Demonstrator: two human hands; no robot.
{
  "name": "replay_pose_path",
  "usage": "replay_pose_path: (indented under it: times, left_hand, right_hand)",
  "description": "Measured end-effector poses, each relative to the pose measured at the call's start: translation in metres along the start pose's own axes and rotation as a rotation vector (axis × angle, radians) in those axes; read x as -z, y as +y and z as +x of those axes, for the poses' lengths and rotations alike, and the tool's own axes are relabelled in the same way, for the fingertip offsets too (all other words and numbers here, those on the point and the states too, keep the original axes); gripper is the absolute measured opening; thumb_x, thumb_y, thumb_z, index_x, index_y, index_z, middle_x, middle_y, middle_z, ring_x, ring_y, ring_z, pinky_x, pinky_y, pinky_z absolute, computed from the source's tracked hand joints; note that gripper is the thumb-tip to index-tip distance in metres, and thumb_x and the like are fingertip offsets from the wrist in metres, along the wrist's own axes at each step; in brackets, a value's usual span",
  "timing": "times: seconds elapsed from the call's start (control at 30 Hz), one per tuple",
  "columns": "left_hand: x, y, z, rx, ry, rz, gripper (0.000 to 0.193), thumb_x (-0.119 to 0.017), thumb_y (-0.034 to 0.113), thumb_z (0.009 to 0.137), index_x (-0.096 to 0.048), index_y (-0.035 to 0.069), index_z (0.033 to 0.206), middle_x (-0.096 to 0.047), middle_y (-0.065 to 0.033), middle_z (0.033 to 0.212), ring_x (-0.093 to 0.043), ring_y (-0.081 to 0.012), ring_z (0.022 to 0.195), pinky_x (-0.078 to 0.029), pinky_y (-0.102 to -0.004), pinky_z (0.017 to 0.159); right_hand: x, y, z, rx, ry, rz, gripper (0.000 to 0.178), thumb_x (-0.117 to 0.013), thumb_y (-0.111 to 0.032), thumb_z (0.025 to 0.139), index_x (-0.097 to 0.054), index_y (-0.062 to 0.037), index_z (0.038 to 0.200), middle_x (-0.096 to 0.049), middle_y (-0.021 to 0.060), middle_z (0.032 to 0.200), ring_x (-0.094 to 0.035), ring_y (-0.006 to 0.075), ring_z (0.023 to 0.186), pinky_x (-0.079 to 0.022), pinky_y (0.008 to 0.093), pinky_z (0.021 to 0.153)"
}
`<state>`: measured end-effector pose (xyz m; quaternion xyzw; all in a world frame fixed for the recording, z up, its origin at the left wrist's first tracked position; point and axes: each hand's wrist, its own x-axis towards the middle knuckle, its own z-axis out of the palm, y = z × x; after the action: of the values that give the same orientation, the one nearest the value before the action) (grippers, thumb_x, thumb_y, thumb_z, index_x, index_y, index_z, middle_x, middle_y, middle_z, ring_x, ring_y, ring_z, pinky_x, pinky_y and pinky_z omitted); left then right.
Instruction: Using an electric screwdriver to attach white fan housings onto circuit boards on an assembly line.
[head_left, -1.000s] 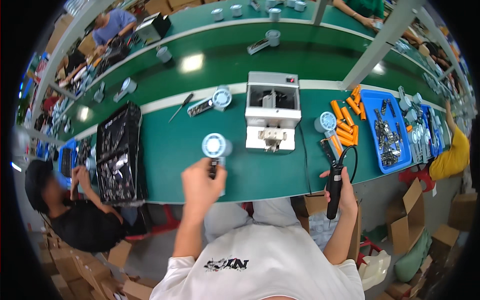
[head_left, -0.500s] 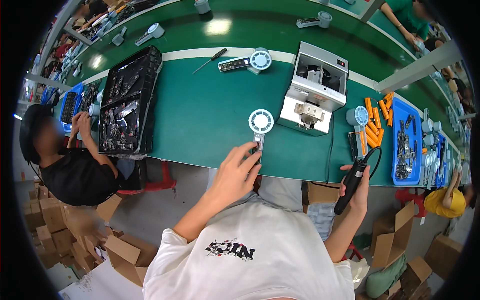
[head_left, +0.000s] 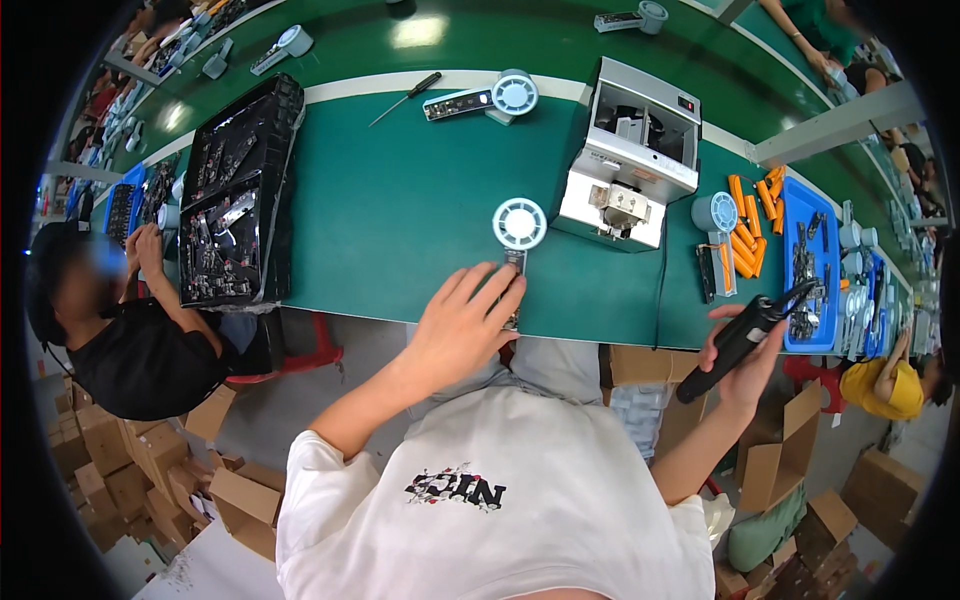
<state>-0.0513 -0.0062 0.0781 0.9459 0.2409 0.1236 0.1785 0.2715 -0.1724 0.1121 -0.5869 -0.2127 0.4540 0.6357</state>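
Note:
A light-blue handheld fan [head_left: 519,223] lies on the green table near its front edge, its round head pointing away from me. My left hand [head_left: 458,325] is closed over its opened handle, hiding much of the circuit parts. To the right, past the table's front edge, my right hand [head_left: 752,372] grips a black powered screwdriver [head_left: 735,347], held tilted with its cabled end up and right. A second fan [head_left: 715,212], with its handle also opened, lies beyond that hand. Another opened fan [head_left: 514,95] rests at the back of the table.
A silver machine [head_left: 628,165] stands right of centre. Orange battery cells [head_left: 746,235] lie beside a blue tray [head_left: 812,340] of dark parts. On the left sits a black bin [head_left: 285,200] of circuit boards. A thin screwdriver [head_left: 410,95] lies at the back. A co-worker [head_left: 130,330] sits left.
My right hand has moved right with the powered screwdriver. My left hand has shifted slightly and stays over the fan's handle. The whole view has shifted a little.

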Motion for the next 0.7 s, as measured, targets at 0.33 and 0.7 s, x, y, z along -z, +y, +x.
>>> replay_pose_path:
  times: [0.33, 0.7]
  left_hand:
    - [-0.002, -0.021, 0.012, -0.188, -0.014, -0.228, 0.044, -0.078, 0.019, 0.076, -0.064, -0.002, 0.112, -0.056, -0.0119, 0.118, -0.052, -0.0324, 0.117, -0.051, -0.0426, 0.093]
    - [0.006, -0.025, 0.020, -0.268, -0.096, -0.091, 0.042, -0.079, 0.015, 0.070, -0.068, -0.001, 0.107, -0.059, -0.0106, 0.127, -0.052, -0.0316, 0.120, -0.052, -0.0425, 0.095]
  right_hand:
    - [-0.094, -0.051, 0.043, 0.374, -0.243, -0.041, 0.104, -0.031, -0.087, 0.084, -0.052, 0.0127, 0.107, -0.057, 0.0133, 0.067, -0.053, 0.0169, 0.051, -0.042, 0.0271, 0.047]
    - [-0.154, -0.077, 0.076, 0.571, -0.148, 0.047, 0.105, -0.030, -0.093, 0.078, -0.057, 0.0061, 0.103, -0.056, 0.0135, 0.075, -0.056, 0.0200, 0.064, -0.046, 0.0311, 0.056]
